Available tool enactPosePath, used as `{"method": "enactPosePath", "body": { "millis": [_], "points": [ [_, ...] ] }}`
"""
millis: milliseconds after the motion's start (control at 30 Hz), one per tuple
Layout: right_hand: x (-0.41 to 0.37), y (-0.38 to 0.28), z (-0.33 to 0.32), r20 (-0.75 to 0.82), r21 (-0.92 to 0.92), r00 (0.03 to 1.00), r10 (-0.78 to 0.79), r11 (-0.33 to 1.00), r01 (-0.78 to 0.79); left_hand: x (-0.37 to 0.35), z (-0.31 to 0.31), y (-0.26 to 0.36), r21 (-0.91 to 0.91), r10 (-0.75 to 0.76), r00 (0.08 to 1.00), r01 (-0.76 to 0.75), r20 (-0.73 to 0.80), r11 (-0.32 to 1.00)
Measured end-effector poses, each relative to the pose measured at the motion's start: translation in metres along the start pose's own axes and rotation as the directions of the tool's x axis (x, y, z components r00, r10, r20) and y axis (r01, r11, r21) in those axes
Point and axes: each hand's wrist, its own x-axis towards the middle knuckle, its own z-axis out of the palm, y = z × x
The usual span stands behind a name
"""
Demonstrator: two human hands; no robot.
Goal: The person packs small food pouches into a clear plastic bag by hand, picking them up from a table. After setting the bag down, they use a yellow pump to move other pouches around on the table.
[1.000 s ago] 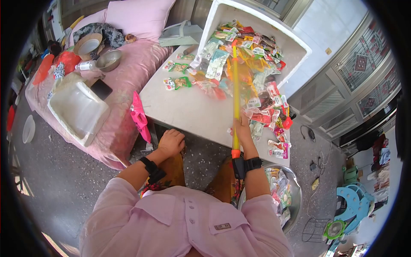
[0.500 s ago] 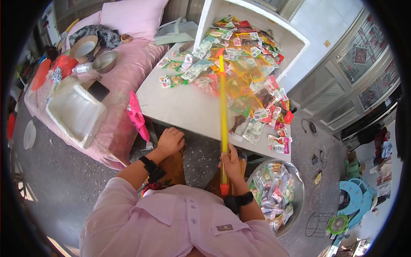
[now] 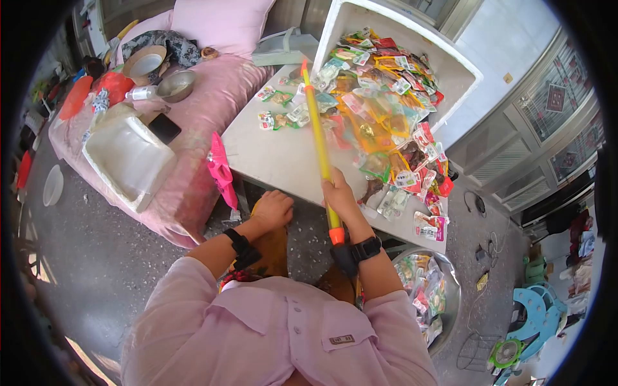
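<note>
My right hand [image 3: 340, 193] is wrapped round a long yellow stick [image 3: 320, 141] with orange ends. The stick tilts away from me over the white table [image 3: 273, 154], its far tip above the table's back left part. On the table to the right of the stick lies a pile of small plastic food packets [image 3: 380, 122], spilling out of a white foam box [image 3: 473, 77] tipped on its side. My left hand [image 3: 275, 208] rests on my knee with nothing in it, its fingers lying loosely over the knee. Both wrists wear black bands.
A metal basin [image 3: 456, 289] of packets stands on the floor at my right. Left of the table is a pink-covered bed [image 3: 193, 128] bearing a foam lid [image 3: 129, 161], bowls and a phone [image 3: 165, 128]. A pink bag [image 3: 221, 168] hangs at the table's left edge.
My right hand has moved forward with the stick, which now tilts left instead of pointing straight ahead. My left hand stays on the knee. The view has shifted slightly.
</note>
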Motion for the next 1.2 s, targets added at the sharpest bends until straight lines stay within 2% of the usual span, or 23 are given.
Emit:
{"method": "enactPosePath", "body": {
  "millis": [200, 400, 500, 633, 733, 833, 933, 1033, 1133, 1200],
  "points": [
    [0.012, 0.006, -0.001, 0.054, -0.024, 0.998, 0.013, 1.000, -0.012, -0.005, -0.004, 0.000, 0.002, -0.016, 1.000, 0.016, -0.015, 1.000],
    [-0.058, 0.032, -0.020, 0.079, 0.014, 0.996, 0.039, 0.999, -0.040, -0.007, -0.004, -0.005, 0.004, -0.022, 0.999, 0.022, -0.029, 1.000],
    [-0.071, 0.020, -0.022, 0.076, -0.005, 0.997, 0.020, 1.000, -0.020, -0.006, -0.005, -0.003, 0.007, -0.029, 1.000, 0.029, 0.002, 1.000],
    [-0.041, 0.007, -0.007, 0.053, -0.002, 0.999, -0.003, 1.000, 0.004, -0.001, -0.004, 0.002, 0.033, -0.025, 0.999, 0.024, 0.039, 0.999],
    [-0.008, 0.004, 0.011, 0.081, -0.063, 0.997, -0.003, 0.998, 0.008, -0.001, 0.002, 0.003, 0.011, 0.001, 1.000, -0.001, -0.014, 1.000],
    [-0.011, 0.007, 0.015, 0.137, -0.098, 0.991, 0.013, 0.995, 0.000, -0.004, -0.003, 0.001, 0.011, 0.004, 0.999, -0.004, -0.046, 1.000],
    [-0.034, 0.028, 0.007, 0.147, -0.113, 0.989, -0.010, 0.993, 0.027, -0.006, -0.003, -0.002, 0.014, -0.017, 0.998, 0.018, -0.061, 1.000],
    [-0.077, 0.022, -0.014, 0.200, -0.209, 0.977, 0.071, 0.977, -0.029, -0.008, -0.003, -0.007, -0.002, -0.016, 0.998, 0.016, -0.068, 1.000],
    [-0.108, 0.068, -0.022, 0.184, -0.274, 0.975, -0.122, 0.947, 0.170, -0.007, -0.005, -0.006, -0.008, 0.008, 0.997, -0.008, -0.072, 1.000],
    [-0.137, 0.060, -0.028, 0.193, -0.340, 0.974, -0.120, 0.923, 0.181, -0.006, -0.006, -0.005, -0.006, 0.015, 0.997, -0.016, -0.071, 1.000]
  ]
}}
